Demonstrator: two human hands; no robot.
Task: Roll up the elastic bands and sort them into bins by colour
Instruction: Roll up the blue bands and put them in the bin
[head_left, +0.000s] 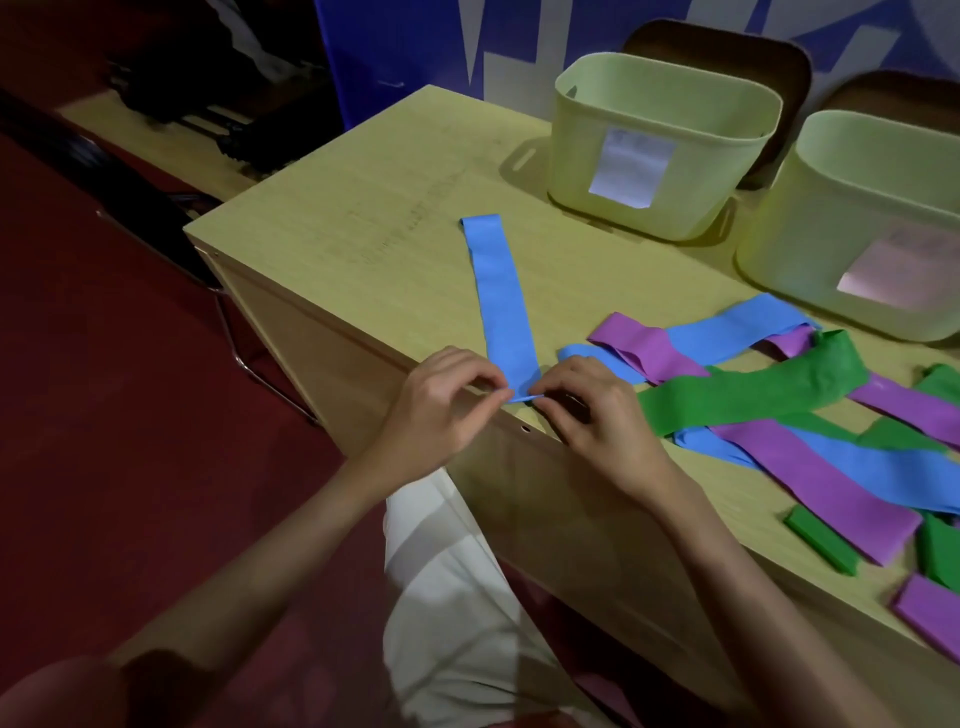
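A blue elastic band (498, 296) lies flat and straight on the wooden table (363, 218), running away from me. Its near end sits at the table's front edge. My left hand (441, 400) pinches that end from the left, and my right hand (592, 410) pinches it from the right, with a small fold of blue between the fingertips. To the right lies a tangled pile of blue, purple and green bands (779, 395). Two pale green bins stand at the back: one (660, 145) with a white label, another (872, 228) with a pinkish label.
The table's left corner and front edge are close to my hands, with dark red floor (130, 415) beyond. Brown chair backs (727, 47) stand behind the bins. A metal chair leg (249, 358) shows to the left below the table.
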